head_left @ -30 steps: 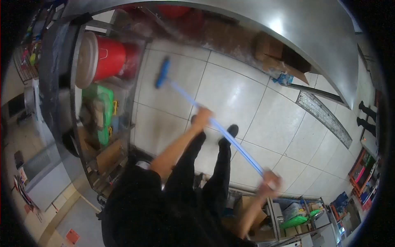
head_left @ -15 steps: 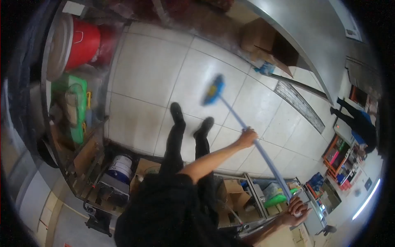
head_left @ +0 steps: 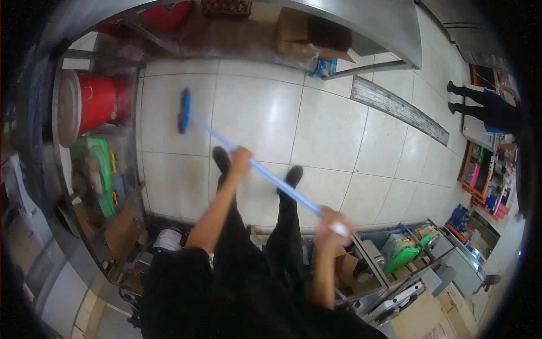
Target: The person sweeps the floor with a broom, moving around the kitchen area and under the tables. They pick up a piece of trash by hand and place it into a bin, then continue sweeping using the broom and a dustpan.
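Note:
A floor brush (head_left: 185, 111) with a blue head and a long, light-blue handle reaches across the tiled floor, its head at the left part of the floor. Partway along the handle, my left hand (head_left: 241, 162) is wrapped around it. My right hand (head_left: 332, 229), blurred by motion, grips near the upper end, where a whitish tip shows. Below the handle are my legs in dark trousers and my dark shoes. The underside of the brush head is hard to make out.
A red bucket (head_left: 97, 100) and a green plastic item (head_left: 101, 175) sit on the left shelf. A cardboard box (head_left: 293, 34) lies under the metal table (head_left: 389, 34). A drain grate (head_left: 395, 107) crosses the floor. Another person (head_left: 480, 104) stands far right. Loaded racks (head_left: 384, 274) stand beside me.
The brush head has swept left across the tiles, past my feet. Both hands have moved left with the handle, and the right has come nearer my body. The view has shifted too.

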Available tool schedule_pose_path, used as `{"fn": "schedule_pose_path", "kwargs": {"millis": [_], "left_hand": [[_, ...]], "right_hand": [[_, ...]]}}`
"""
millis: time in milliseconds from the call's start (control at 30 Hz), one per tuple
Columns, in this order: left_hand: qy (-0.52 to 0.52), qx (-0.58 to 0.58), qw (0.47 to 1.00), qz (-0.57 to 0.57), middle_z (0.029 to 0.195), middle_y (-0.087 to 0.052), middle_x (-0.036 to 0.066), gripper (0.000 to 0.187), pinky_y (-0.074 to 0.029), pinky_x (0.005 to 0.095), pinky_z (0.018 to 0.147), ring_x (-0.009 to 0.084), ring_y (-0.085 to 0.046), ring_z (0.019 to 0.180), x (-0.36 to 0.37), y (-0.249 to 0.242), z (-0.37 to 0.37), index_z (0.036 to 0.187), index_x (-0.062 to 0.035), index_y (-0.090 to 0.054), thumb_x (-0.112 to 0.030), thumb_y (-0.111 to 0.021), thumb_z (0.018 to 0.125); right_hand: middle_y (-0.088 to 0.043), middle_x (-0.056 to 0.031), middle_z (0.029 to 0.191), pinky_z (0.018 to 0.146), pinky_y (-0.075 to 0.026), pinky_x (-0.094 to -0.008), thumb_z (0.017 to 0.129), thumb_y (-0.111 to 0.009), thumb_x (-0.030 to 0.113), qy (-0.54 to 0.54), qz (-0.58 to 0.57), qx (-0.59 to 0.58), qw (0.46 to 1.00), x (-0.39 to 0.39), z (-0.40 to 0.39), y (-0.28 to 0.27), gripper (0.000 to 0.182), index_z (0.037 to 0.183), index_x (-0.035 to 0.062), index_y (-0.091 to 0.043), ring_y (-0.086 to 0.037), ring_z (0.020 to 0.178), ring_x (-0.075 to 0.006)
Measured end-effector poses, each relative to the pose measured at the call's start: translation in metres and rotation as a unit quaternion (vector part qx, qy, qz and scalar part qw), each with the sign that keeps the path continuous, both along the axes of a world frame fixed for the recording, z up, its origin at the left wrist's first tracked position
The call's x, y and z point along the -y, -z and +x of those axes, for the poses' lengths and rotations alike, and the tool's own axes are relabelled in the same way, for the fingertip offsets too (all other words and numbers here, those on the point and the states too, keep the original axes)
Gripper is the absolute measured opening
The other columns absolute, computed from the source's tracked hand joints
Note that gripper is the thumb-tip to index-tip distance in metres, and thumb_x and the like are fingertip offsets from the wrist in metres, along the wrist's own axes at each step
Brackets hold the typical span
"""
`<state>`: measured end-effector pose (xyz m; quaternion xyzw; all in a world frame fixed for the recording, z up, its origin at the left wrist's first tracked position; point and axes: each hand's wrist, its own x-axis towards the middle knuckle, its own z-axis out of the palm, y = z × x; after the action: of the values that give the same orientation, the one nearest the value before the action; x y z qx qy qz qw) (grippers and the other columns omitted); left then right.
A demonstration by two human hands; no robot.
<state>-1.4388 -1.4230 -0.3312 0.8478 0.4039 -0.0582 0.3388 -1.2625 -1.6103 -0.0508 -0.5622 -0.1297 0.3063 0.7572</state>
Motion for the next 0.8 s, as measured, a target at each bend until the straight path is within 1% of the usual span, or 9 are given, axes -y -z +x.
{"fn": "schedule_pose_path", "kwargs": {"millis": [100,200,333,433,500,567,667,733,800], "left_hand": [[0.050,-0.070,0.991,0.103,0.081,-0.054,0.010,0.010,-0.039,0.0442,0.066,0.0289,-0.050,0.083,0.026,0.077,-0.002,0.068,-0.0115,-0.057,-0.013,-0.064,0.061],[0.043,0.084,0.995,0.024,0.073,-0.054,0.012,0.012,-0.039,0.0439,0.065,0.0314,-0.051,0.074,0.166,0.155,0.094,0.068,-0.0118,-0.057,-0.023,-0.060,0.065],[0.150,0.192,0.962,-0.120,0.075,-0.058,0.013,0.015,-0.044,0.0497,0.065,0.0307,-0.055,0.081,0.389,0.045,0.370,0.065,-0.0119,-0.062,-0.024,-0.067,0.056],[0.209,0.240,0.908,-0.274,0.079,-0.059,0.012,0.008,-0.043,0.0536,0.066,0.0313,-0.054,0.089,0.447,-0.015,0.491,0.066,-0.0101,-0.063,-0.015,-0.067,0.060],[0.232,0.254,0.891,-0.295,0.080,-0.059,0.013,0.005,-0.041,0.0537,0.068,0.0308,-0.052,0.092,0.460,-0.060,0.524,0.066,-0.0093,-0.062,-0.012,-0.064,0.062],[0.214,0.242,0.899,-0.295,0.080,-0.058,0.013,0.004,-0.039,0.0540,0.071,0.0305,-0.052,0.092,0.451,-0.098,0.517,0.066,-0.0087,-0.061,-0.011,-0.063,0.063],[0.116,0.245,0.928,-0.257,0.081,-0.056,0.015,0.010,-0.033,0.0555,0.079,0.0328,-0.050,0.090,0.425,-0.136,0.459,0.069,-0.0059,-0.059,-0.012,-0.063,0.063],[0.062,0.189,0.953,-0.227,0.081,-0.055,0.017,0.013,-0.031,0.0551,0.081,0.0351,-0.048,0.088,0.397,-0.106,0.403,0.068,-0.0056,-0.058,-0.015,-0.064,0.063],[-0.020,0.216,0.970,-0.112,0.076,-0.055,0.016,0.019,-0.034,0.0520,0.081,0.0336,-0.050,0.085,0.348,-0.048,0.315,0.068,-0.0090,-0.059,-0.025,-0.067,0.062]], "right_hand": [[-0.044,-0.0068,0.053,0.067,-0.040,-0.0380,0.087,-0.041,0.029,0.009,0.093,-0.166,0.982,0.024,-0.010,0.081,0.035,0.059,0.0083,-0.044,-0.043,0.054,-0.0192],[-0.045,-0.0074,0.046,0.049,-0.037,-0.0344,0.082,-0.034,0.028,0.121,-0.028,0.010,0.992,0.159,0.099,0.069,0.036,0.054,0.0091,-0.046,-0.039,0.042,-0.0183],[-0.036,-0.0078,0.043,0.047,-0.033,-0.0310,0.086,-0.028,0.028,0.172,-0.099,0.137,0.971,0.264,0.244,-0.104,0.038,0.056,0.0072,-0.040,-0.032,0.041,-0.0158],[-0.035,-0.0048,0.044,0.050,-0.032,-0.0316,0.087,-0.026,0.036,0.198,-0.115,0.163,0.960,0.271,0.267,-0.140,0.044,0.057,0.0067,-0.038,-0.031,0.044,-0.0146],[-0.034,-0.0038,0.046,0.053,-0.031,-0.0327,0.085,-0.028,0.050,0.104,-0.150,0.352,0.918,0.292,0.281,-0.134,0.053,0.057,0.0059,-0.038,-0.030,0.047,-0.0156],[-0.023,-0.0014,0.044,0.052,-0.030,-0.0294,0.081,-0.029,0.053,0.236,-0.186,0.380,0.875,0.318,0.299,-0.166,0.052,0.052,0.0094,-0.033,-0.026,0.044,-0.0148],[-0.023,0.0001,0.044,0.058,-0.031,-0.0282,0.079,-0.032,0.053,0.477,-0.103,0.150,0.860,0.323,0.306,-0.188,0.051,0.054,0.0086,-0.034,-0.030,0.047,-0.0151],[-0.042,-0.0101,0.069,0.073,-0.034,-0.0345,0.079,-0.035,0.058,0.279,0.009,0.001,0.960,0.372,0.323,-0.146,0.056,0.082,0.0029,-0.045,-0.042,0.067,-0.0228],[-0.059,-0.0182,0.080,0.067,-0.045,-0.0391,0.083,-0.035,0.057,-0.044,0.132,-0.150,0.979,0.358,0.316,-0.074,0.063,0.091,-0.0007,-0.059,-0.056,0.077,-0.0288]]}}
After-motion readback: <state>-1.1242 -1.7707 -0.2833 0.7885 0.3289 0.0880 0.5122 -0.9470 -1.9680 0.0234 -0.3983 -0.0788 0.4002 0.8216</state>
